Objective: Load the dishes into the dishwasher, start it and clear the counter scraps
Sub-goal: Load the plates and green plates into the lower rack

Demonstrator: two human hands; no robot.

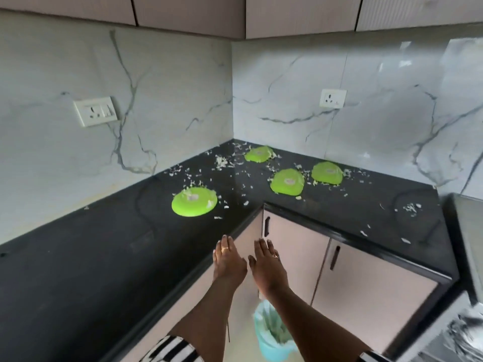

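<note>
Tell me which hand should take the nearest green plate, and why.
Left, probably. The left hand, open, is at the counter edge, closer to the nearest green plate ahead on its left; the right hand, also open, sits farther right, before the cabinet door.

Lime-green plates (194, 202) on a black counter (78, 270); grey-veined white marble wall (156, 100); black-and-white striped sleeve (172, 350)

The black L-shaped counter (104, 257) before me carries a left plate (194, 201), a corner plate (258, 154) and a middle plate (287, 181) just beside a right plate (327, 173), all green, with pale scraps (222, 162) strewn around them.
</note>
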